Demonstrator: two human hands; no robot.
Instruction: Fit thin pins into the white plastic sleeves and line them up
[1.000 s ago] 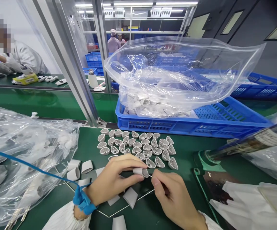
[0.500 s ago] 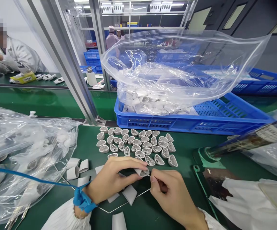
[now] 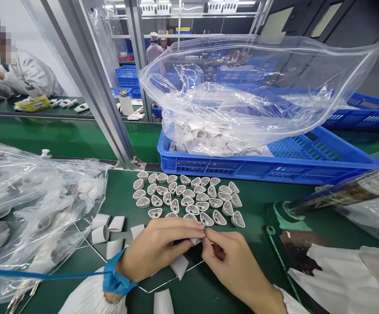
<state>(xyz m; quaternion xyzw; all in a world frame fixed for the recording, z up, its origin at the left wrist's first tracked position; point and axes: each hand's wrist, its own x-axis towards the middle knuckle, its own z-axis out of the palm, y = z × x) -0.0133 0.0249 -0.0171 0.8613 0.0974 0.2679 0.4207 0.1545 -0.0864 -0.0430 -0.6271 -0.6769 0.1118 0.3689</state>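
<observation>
My left hand [image 3: 165,246], with a blue band [image 3: 117,272] round its wrist, pinches a small light-grey plastic shell [image 3: 195,240] between thumb and fingers, which cover most of it. My right hand [image 3: 227,257] is closed against the shell's right end, fingertips gripping a thin rod-like tool [image 3: 213,244] that is almost wholly hidden. Beyond both hands, several grey shells [image 3: 192,209] stand in rows, open side up, on the green table. Grey hollow sleeves [image 3: 100,234] lie loose left of and beneath my left hand. A thin bent metal rod [image 3: 170,279] runs under the hands.
At the left lies a clear plastic bag [image 3: 45,205] of parts. A blue crate [image 3: 268,168] holding another open bag [image 3: 255,96] stands behind the rows. A green-based fixture [image 3: 286,213] and white cloth-like sheets [image 3: 343,272] are at the right. A metal post [image 3: 93,83] rises behind the table; a co-worker [image 3: 29,69] sits beyond.
My fingertips have closed in on the shell, so less of it and the thin tool show. My right hand has shifted slightly left. The view has moved a little.
</observation>
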